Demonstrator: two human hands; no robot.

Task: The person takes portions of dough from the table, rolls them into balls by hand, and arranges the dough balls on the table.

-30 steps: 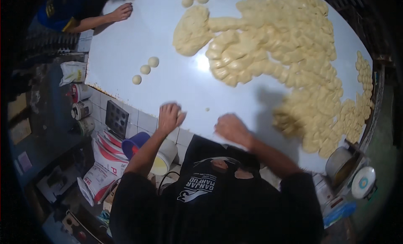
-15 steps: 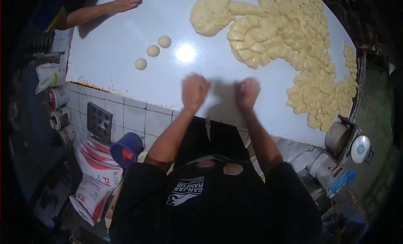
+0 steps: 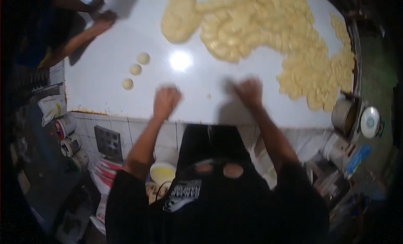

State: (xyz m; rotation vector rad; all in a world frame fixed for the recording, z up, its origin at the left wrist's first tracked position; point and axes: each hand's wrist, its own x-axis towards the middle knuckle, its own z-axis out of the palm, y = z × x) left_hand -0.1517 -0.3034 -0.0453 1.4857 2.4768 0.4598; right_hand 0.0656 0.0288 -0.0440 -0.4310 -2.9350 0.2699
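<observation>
My left hand [image 3: 166, 102] rests, blurred, on the white table [image 3: 105, 72] near its front edge, fingers curled downward. My right hand [image 3: 249, 92] is also blurred and lies on the table a hand's width to the right. Whether either palm covers anything is hidden. A tiny crumb of dough [image 3: 208, 96] sits between them. A large heap of pale yellow dough pieces [image 3: 268, 30] spreads over the far right of the table. Three small dough balls [image 3: 135, 69] stand in a row to the left of my left hand.
Another person's forearm and hand [image 3: 90, 30] reach onto the table's far left corner. A metal pot [image 3: 344, 114] and a round scale [image 3: 370, 122] stand at the right edge. Below the tiled front lie bags, a dark mould tray [image 3: 108, 142] and a yellow bowl [image 3: 163, 172].
Both hands drew together near the table's front edge half a second ago and now sit a little farther apart. The view has tilted, so the dough heap appears higher.
</observation>
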